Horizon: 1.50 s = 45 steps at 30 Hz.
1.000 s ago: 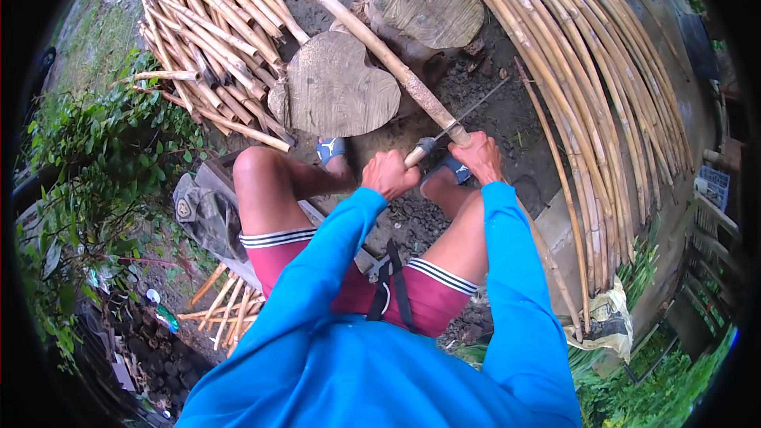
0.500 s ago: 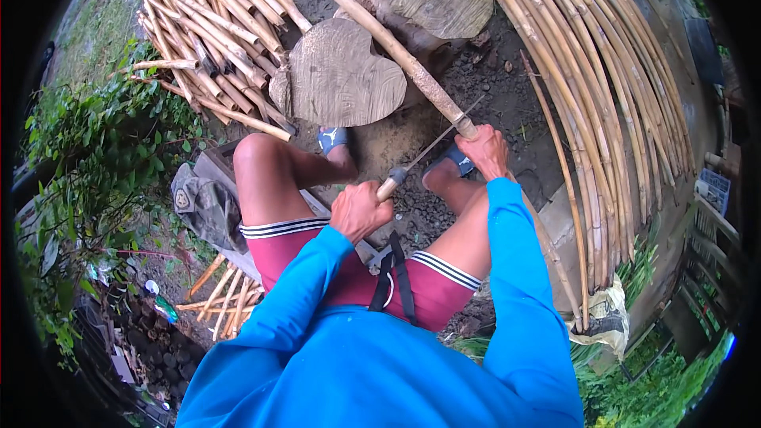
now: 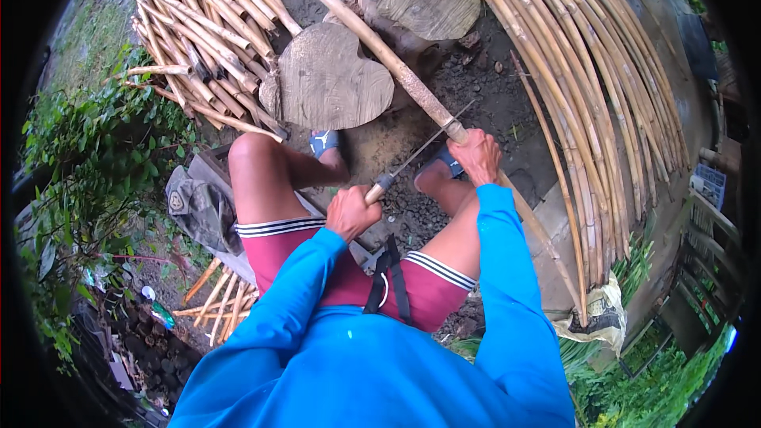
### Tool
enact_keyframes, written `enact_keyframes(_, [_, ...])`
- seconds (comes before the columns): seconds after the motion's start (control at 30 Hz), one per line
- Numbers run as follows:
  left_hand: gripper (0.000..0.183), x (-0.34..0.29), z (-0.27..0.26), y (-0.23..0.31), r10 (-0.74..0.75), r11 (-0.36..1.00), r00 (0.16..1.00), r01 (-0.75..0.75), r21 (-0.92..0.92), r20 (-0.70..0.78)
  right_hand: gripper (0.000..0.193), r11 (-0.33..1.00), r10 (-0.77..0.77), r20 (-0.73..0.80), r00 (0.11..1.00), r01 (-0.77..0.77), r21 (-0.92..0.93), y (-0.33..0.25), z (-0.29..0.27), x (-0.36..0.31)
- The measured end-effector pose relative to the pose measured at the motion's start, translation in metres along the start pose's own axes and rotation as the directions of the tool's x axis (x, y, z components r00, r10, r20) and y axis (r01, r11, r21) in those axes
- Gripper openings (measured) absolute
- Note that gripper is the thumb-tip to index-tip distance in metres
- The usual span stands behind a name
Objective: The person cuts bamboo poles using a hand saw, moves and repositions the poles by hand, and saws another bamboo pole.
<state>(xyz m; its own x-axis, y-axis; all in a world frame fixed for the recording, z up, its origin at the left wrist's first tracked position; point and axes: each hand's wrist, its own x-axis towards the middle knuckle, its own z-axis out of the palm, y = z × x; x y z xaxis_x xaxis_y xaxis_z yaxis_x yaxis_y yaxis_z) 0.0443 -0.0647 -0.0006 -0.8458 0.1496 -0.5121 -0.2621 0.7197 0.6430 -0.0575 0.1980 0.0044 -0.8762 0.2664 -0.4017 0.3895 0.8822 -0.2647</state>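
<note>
My left hand (image 3: pixel 353 212) is closed round the light wooden handle of a long, narrow-bladed knife (image 3: pixel 420 148). Its thin blade slants up to the right and crosses a bamboo pole (image 3: pixel 388 58) just beyond my right hand. That hand (image 3: pixel 477 157) is wrapped round the pole, close to the blade. From the far stumps the pole runs down between my knees, passes under my right hand and continues to the lower right. The blade's cutting edge is too fine to make out.
Two cut stumps (image 3: pixel 336 79) stand ahead of my feet. Short bamboo pieces (image 3: pixel 202 36) are heaped at far left, and long poles (image 3: pixel 587 95) lie in a row on the right. A camouflage cloth (image 3: pixel 200 206) lies beside my left thigh; a pale sack (image 3: pixel 602 319) sits at lower right.
The whole view has shifted slightly. Both hands keep their grips, and the blade still lies across the pole near my right hand.
</note>
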Motion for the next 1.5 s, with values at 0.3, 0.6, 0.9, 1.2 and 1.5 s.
enact_keyframes(0.3, [0.034, 0.027, -0.004, 0.019, 0.066, 0.996, 0.997, -0.065, 0.055, -0.030, 0.037, 1.000, 0.001, 0.080, 0.997, -0.002, 0.007, 0.004, -0.005, -0.004])
enact_keyframes(0.6, [0.033, 0.070, -0.008, 0.075, 0.048, 0.998, 0.998, -0.047, 0.031, -0.027, 0.036, 1.000, -0.008, 0.042, 0.999, 0.007, 0.019, -0.007, -0.006, -0.008])
enact_keyframes(0.9, [0.026, -0.027, -0.066, 0.012, 0.161, 0.962, 0.987, -0.156, -0.223, 0.003, 0.041, 0.991, -0.031, 0.261, 0.965, -0.004, 0.132, 0.029, 0.011, 0.029])
enact_keyframes(1.2, [0.018, -0.114, -0.169, -0.008, -0.083, 0.524, 0.973, -0.140, -0.840, -0.214, 0.039, 1.000, -0.023, 0.219, 0.975, 0.020, 0.017, 0.071, 0.000, 0.039])
enact_keyframes(1.5, [0.023, -0.172, -0.156, -0.165, -0.381, 0.915, 0.559, 0.344, -0.212, -0.736, 0.042, 0.999, 0.001, -0.034, 0.999, -0.003, -0.051, 0.059, -0.042, -0.011])
